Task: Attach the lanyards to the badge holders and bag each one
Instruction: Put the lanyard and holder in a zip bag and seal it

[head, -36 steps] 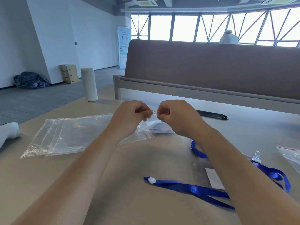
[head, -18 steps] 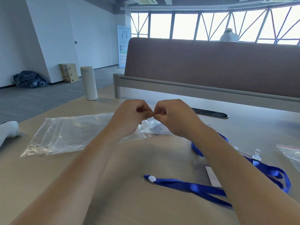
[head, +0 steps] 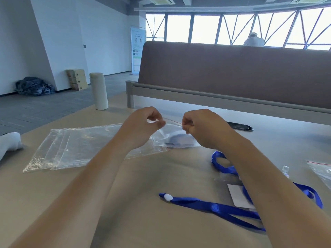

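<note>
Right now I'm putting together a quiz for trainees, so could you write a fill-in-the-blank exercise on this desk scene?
The left hand and right hand pinch the held bag, whose seal strip is ___. The loose lanyard on the table is ___. The spare bags lie to the hands' ___. The white bottle stands ___.
Missing: red; blue; left; upright.

Left hand [head: 145,123] and right hand [head: 199,127], held apart, each pinch the bag [head: 170,133].

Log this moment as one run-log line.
stage: bagging | left hand: pinches top edge of zip bag | right hand: pinches same edge | inside: something blue | on table: blue lanyard, badge holder, spare bags
</note>
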A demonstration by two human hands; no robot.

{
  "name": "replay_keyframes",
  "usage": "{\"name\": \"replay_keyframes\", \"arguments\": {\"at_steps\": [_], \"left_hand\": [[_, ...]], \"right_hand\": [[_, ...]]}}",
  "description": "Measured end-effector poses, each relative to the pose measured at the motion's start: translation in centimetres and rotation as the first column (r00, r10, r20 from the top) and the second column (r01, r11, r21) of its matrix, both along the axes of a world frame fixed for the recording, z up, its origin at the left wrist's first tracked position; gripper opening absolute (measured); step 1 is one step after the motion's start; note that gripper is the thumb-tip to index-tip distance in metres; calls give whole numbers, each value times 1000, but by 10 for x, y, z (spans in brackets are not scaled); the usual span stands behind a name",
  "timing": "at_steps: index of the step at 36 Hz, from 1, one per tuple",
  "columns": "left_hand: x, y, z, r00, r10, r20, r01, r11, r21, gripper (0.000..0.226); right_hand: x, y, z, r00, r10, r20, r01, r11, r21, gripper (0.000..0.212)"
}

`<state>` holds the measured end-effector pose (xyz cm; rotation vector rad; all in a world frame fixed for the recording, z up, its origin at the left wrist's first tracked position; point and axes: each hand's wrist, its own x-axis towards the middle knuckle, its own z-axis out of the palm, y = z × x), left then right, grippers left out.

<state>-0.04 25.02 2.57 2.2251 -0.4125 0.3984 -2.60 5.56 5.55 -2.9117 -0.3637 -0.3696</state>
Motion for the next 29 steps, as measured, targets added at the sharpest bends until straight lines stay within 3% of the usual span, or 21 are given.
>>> {"name": "replay_keyframes", "arguments": {"at_steps": [4, 9, 19, 26, 29], "left_hand": [[-2, -4, -4, 999, -51, 9, 50, 997, 53, 31], [-3, -9, -5, 998, -60, 30, 56, 989, 134, 7], [2, -6, -6, 995, 32, 92, -42, 994, 103, 10], [4, -7, -12, 975, 94, 203, -144, 958, 249, 13], [2, -7, -13, 972, 48, 230, -103, 968, 230, 18]], "right_hand": [[-3, 10, -3, 1000, 21, 15, -20, 999, -50, 14], [-5, 18, -6, 999, 44, 30, -42, 995, -85, 14], [1, -5, 2, 1000, -4, -24, 5, 998, 58, 9], [-1, 4, -4, 1000, 21, 1, -21, 998, -57, 10], [-1, 10, -6, 1000, 24, 16, -23, 995, -98, 10]]}}
